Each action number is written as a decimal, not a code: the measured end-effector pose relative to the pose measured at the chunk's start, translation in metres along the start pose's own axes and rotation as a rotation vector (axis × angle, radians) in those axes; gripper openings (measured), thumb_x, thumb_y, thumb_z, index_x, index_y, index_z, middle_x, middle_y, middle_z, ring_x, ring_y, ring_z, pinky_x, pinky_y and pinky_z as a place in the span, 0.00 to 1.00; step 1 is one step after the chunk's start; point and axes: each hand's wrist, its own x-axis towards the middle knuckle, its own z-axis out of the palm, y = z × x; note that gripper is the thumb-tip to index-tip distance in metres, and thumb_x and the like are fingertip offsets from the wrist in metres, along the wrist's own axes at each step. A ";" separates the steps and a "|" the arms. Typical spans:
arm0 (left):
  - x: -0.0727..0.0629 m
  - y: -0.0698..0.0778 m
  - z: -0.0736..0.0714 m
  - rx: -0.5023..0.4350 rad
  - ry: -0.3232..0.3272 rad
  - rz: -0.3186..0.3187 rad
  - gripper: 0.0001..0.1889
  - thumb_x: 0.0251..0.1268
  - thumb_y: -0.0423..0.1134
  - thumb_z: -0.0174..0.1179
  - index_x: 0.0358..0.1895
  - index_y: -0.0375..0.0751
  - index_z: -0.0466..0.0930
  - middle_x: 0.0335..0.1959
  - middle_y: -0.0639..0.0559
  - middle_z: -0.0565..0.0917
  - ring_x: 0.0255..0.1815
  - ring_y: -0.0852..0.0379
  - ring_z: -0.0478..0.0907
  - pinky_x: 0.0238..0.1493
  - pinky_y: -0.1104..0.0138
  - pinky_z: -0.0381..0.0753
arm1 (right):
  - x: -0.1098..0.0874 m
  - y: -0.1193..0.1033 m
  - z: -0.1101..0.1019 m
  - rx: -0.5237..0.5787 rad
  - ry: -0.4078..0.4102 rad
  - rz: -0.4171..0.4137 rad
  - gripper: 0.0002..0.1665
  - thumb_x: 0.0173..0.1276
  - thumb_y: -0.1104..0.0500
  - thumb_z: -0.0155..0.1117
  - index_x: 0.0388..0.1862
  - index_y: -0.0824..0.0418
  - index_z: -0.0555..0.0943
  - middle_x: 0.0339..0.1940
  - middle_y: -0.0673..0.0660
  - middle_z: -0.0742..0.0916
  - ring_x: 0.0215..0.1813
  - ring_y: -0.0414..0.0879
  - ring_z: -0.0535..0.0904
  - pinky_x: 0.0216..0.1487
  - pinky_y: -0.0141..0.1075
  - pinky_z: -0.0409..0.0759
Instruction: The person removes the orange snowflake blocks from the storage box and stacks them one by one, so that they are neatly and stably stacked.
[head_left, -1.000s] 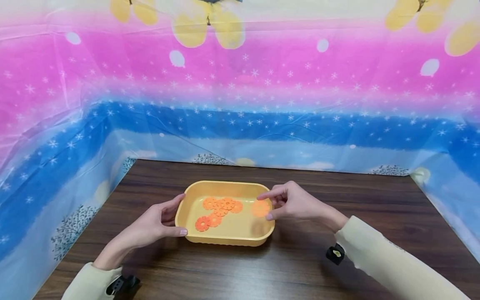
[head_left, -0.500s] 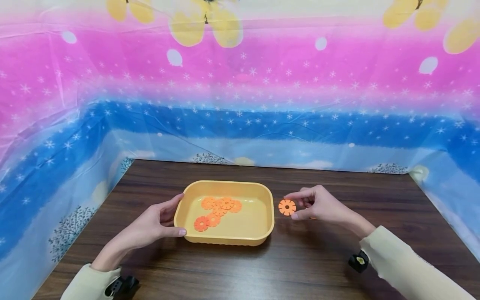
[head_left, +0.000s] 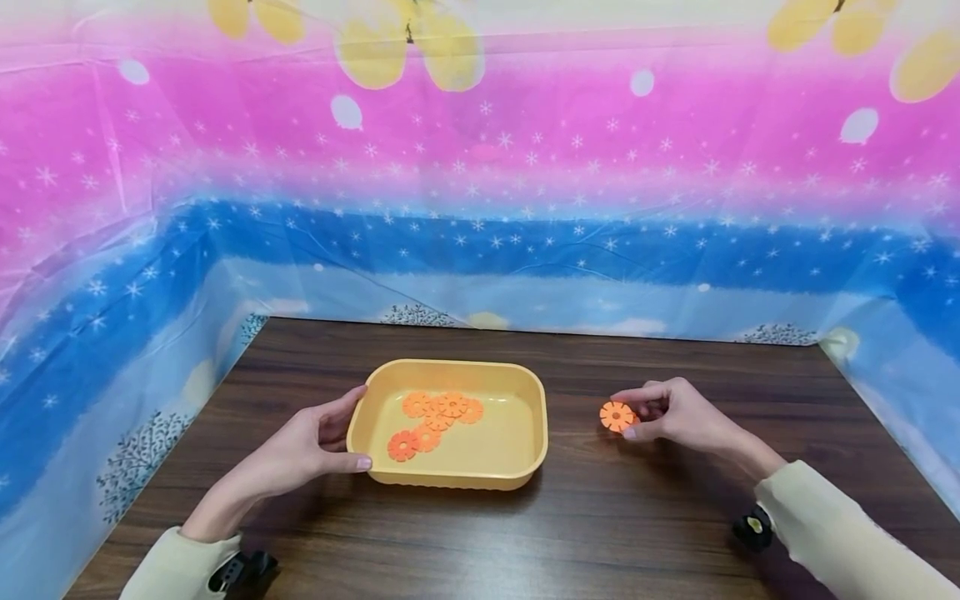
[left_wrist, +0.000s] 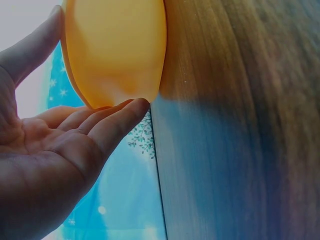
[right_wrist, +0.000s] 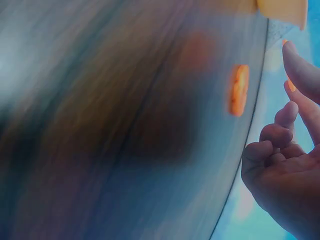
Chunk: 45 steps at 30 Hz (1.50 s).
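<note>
A yellow plastic tray with rounded corners sits on the table, several flat orange notched discs lying overlapped in its left half. At the tray's left end my left hand grips it, thumb at the front corner and fingers along the far side; the left wrist view shows this hand against the tray wall. To the right of the tray, my right hand pinches one orange notched disc between thumb and index finger. Its other fingers are curled. Another orange disc lies on the table beside this hand.
The dark wood-grain table runs back to a printed cloth backdrop, which also rises along the left and right sides. Black cameras are strapped at both wrists.
My right hand has moved right, out from over the tray to above the table, keeping the orange disc pinched. The left hand and tray have stayed in place.
</note>
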 end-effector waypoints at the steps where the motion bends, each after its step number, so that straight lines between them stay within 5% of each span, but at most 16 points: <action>1: 0.000 0.000 0.000 0.002 -0.001 0.000 0.55 0.64 0.35 0.75 0.84 0.31 0.44 0.80 0.28 0.60 0.75 0.34 0.68 0.61 0.61 0.83 | -0.001 0.002 -0.001 -0.006 0.002 0.004 0.32 0.60 0.57 0.83 0.63 0.63 0.86 0.30 0.57 0.77 0.30 0.44 0.68 0.28 0.32 0.64; 26: 0.000 -0.005 0.000 -0.010 -0.002 -0.001 0.55 0.64 0.35 0.75 0.84 0.31 0.44 0.80 0.28 0.60 0.75 0.33 0.67 0.61 0.63 0.83 | -0.003 0.022 -0.010 -0.038 -0.025 0.012 0.31 0.60 0.59 0.82 0.63 0.63 0.86 0.28 0.54 0.73 0.32 0.45 0.65 0.29 0.34 0.62; 45: 0.000 -0.008 -0.001 -0.015 -0.004 -0.005 0.55 0.63 0.35 0.75 0.84 0.33 0.44 0.80 0.29 0.59 0.75 0.34 0.67 0.61 0.64 0.83 | -0.002 0.021 -0.008 -0.175 -0.023 0.007 0.30 0.60 0.55 0.83 0.62 0.58 0.87 0.30 0.54 0.74 0.34 0.46 0.65 0.32 0.34 0.61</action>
